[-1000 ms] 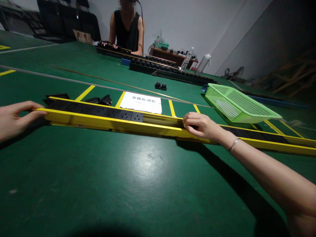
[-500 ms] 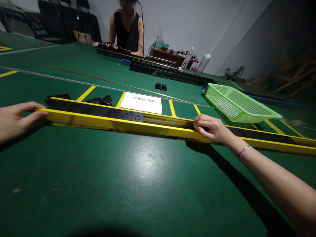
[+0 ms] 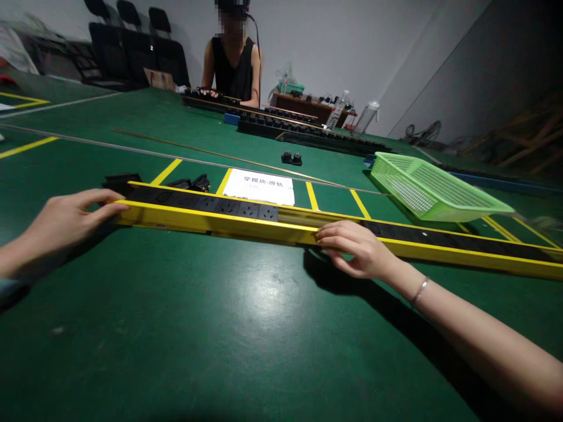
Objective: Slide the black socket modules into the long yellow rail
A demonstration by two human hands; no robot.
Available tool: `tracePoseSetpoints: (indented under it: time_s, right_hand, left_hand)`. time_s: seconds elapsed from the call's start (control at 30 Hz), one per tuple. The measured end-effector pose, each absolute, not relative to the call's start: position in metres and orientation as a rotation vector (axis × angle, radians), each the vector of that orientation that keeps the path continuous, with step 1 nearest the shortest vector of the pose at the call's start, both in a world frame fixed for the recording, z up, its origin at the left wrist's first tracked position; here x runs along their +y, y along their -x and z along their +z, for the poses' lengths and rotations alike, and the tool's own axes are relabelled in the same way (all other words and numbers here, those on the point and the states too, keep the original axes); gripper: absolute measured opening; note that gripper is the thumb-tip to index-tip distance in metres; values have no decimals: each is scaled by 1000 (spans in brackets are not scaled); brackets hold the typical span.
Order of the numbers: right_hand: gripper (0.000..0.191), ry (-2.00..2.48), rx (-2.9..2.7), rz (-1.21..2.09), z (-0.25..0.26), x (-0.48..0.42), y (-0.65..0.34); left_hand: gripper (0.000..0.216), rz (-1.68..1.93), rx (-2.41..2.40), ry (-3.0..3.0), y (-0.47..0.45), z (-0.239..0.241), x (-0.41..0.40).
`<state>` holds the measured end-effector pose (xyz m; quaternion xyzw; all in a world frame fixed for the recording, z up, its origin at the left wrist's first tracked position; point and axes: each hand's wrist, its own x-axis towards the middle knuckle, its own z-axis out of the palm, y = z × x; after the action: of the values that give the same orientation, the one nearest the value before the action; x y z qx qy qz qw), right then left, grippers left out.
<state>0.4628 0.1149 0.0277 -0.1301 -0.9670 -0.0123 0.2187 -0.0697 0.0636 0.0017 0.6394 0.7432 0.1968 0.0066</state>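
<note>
Yellow rail (image 3: pixel 246 225), loaded with black socket modules (image 3: pixel 220 205), is lying lengthwise across the green table (image 3: pixel 220 328). Its left end is being touched by the left hand (image 3: pixel 61 225), fingers extended and loosely spread, nothing being grasped. Its near edge at mid-length is being pressed by the right hand (image 3: pixel 354 249), fingers flat, unclenched. A green basket (image 3: pixel 433 190) is sitting just behind the rail, a white label sheet (image 3: pixel 259 186) beyond it.

Green table (image 3: pixel 246 328), white wall (image 3: pixel 334 41), black chairs (image 3: pixel 127 35) at back, dim light

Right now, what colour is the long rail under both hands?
Yellow rail, black modules inside; head view.
</note>
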Motion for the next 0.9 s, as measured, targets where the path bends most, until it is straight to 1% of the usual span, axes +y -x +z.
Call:
tracePoseSetpoints:
  time_s: [0.1,0.2,0.33,0.4,0.47,0.63,0.77,0.9]
  right_hand:
    - [21,173,-2698,-81,22,109,-410]
    - [16,41,-2676,-96,15,106,-353]
    - [10,100,-2602,-97,12,108,-292]
    - [11,196,-2549,-85,14,113,-275]
    - [13,289,-2523,-86,16,118,-267]
    - [13,422,-2520,-72,17,126,-277]
    - [14,516,-2508,-82,12,129,-293]
    - [13,566,-2501,-121,8,131,-302]
  left_hand:
    - [52,647,2227,-2148,30,4,67]
    - [48,714,2060,-2262,-6,2,75]
    - [40,815,1895,-2356,-44,-6,87]
    - [34,838,1845,-2377,-59,-10,92]
    - [29,875,1846,-2385,-74,-12,95]
    - [23,813,1917,-2419,-107,-9,100]
    - [23,800,1855,-2464,-127,-8,103]
    - [20,873,1779,-2496,-135,-12,107]
